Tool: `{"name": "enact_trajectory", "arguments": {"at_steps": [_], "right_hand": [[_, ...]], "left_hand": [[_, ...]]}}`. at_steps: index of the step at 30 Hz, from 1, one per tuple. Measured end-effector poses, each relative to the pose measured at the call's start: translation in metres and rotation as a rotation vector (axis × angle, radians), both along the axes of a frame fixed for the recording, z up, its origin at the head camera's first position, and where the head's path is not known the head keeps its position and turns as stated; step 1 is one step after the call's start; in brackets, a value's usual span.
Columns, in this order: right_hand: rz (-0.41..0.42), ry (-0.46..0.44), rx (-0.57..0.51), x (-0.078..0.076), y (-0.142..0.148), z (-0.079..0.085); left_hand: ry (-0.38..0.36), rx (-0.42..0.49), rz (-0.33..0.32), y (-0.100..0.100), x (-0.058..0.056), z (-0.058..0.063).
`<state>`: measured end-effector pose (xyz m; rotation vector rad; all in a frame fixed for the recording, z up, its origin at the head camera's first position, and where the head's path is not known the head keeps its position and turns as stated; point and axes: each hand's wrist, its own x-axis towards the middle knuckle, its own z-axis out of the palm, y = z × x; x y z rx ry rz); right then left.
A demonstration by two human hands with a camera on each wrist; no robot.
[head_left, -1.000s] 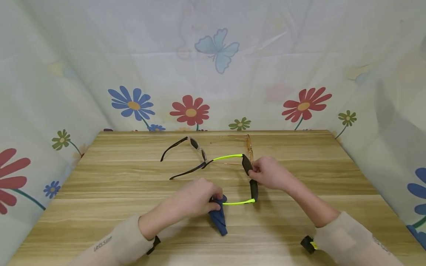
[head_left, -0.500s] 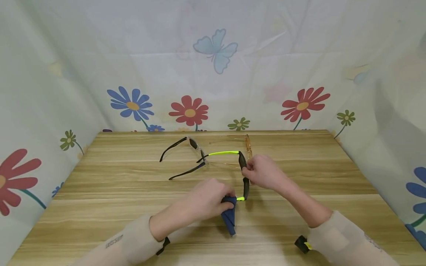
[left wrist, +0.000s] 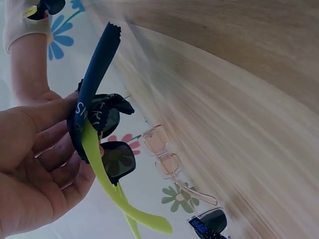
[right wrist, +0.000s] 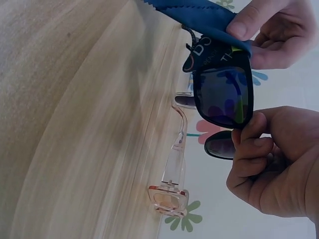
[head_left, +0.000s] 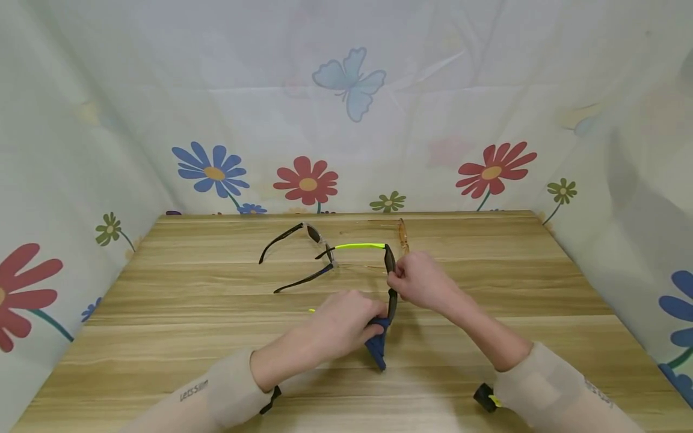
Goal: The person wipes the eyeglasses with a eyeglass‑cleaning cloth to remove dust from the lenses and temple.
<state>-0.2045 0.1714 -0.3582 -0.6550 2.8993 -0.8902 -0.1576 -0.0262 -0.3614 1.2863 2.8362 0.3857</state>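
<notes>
My right hand (head_left: 422,279) pinches black-framed sunglasses (right wrist: 222,97) at the bridge, above the table. Their lenses are dark and their temples (head_left: 357,245) yellow-green, unfolded and pointing left. My left hand (head_left: 343,322) holds a dark blue cleaning cloth (head_left: 377,349) between thumb and fingers. In the right wrist view the cloth lies folded over the frame's near end, beside one lens. In the left wrist view the cloth (left wrist: 102,59) has white lettering and a zigzag edge, and one temple (left wrist: 107,181) runs out from under it. The fingers behind the cloth are partly hidden.
Sunglasses with a clear front and dark temples (head_left: 314,233) lie unfolded at the back of the wooden table (head_left: 189,337). To their right are transparent peach-coloured glasses (head_left: 403,231), partly behind the right hand. A flowered curtain (head_left: 243,108) encloses the back and sides.
The sunglasses have shifted a little left with my right hand. My left hand and the cloth have slid right along the near temple, up to the frame's end.
</notes>
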Motion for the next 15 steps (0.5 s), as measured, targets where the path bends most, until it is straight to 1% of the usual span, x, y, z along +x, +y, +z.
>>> {"name": "enact_trajectory", "arguments": {"at_steps": [7,9,15], "right_hand": [[0.020,-0.013,0.005,-0.002,0.002,0.001],[0.021,-0.034,-0.001,-0.002,0.004,0.003],[0.012,-0.076,-0.009,-0.004,0.015,0.007]], "left_hand": [[0.005,0.000,0.001,-0.004,-0.002,-0.003],[0.000,-0.005,0.001,-0.006,-0.002,-0.003],[-0.006,0.014,0.019,-0.020,-0.005,-0.005]]}}
